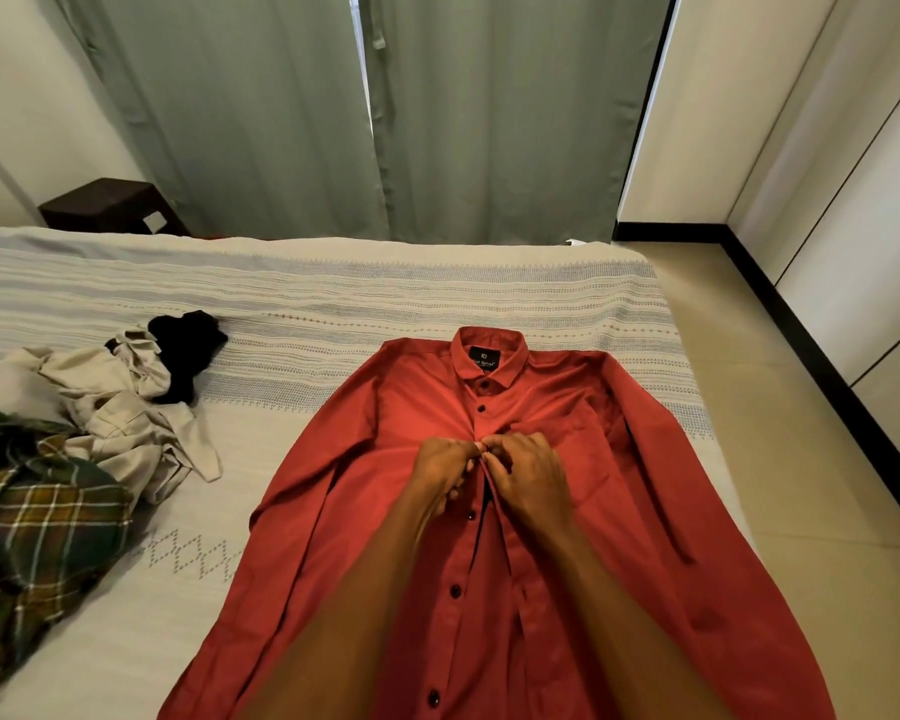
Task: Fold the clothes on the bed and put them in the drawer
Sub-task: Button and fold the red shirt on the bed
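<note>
A red long-sleeved shirt (385,537) lies flat and face up on the bed (292,304), collar pointing away from me, black buttons down its front. My left hand (445,472) and my right hand (531,478) meet at the chest and both pinch the shirt's front placket at a button. Two buttons above my hands are fastened; below them the placket gapes slightly. On the left of the bed lies a heap of unfolded clothes: a green plaid garment (37,517), a beige garment (126,407) and a black garment (188,350).
Grey-green curtains (365,111) hang behind the bed. A dark bedside table (110,205) stands at the back left. White wardrobe doors (853,163) line the right wall beside a strip of tiled floor (780,407).
</note>
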The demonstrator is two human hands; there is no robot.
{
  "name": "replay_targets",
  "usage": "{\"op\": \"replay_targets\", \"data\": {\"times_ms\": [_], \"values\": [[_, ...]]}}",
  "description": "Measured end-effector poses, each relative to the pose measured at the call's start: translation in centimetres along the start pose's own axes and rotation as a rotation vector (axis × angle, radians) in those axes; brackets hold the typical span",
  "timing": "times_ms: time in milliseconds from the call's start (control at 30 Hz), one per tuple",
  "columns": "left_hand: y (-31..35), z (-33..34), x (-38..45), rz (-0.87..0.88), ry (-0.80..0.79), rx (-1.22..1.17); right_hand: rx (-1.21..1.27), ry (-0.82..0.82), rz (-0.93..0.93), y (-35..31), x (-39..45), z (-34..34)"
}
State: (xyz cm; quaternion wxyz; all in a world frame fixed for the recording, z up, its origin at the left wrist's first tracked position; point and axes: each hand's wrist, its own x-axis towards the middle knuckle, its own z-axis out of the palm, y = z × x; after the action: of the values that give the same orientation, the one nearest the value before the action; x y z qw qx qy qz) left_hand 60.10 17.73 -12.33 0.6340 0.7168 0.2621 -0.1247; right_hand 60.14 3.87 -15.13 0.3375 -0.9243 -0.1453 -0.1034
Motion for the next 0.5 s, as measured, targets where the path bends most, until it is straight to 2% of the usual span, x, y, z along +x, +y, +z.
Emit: {"op": "replay_targets", "data": {"times_ms": [267,500], "values": [[-0.6,0.1,0.6,0.044,0.007,0.078,0.024,0.031,-0.007,0.8,0.2,-0.5],[-1.8,-0.4,-0.5,0.227,0.191,0.217,0.015,-0.043,0.077,0.2,-0.8,-1.2]]}}
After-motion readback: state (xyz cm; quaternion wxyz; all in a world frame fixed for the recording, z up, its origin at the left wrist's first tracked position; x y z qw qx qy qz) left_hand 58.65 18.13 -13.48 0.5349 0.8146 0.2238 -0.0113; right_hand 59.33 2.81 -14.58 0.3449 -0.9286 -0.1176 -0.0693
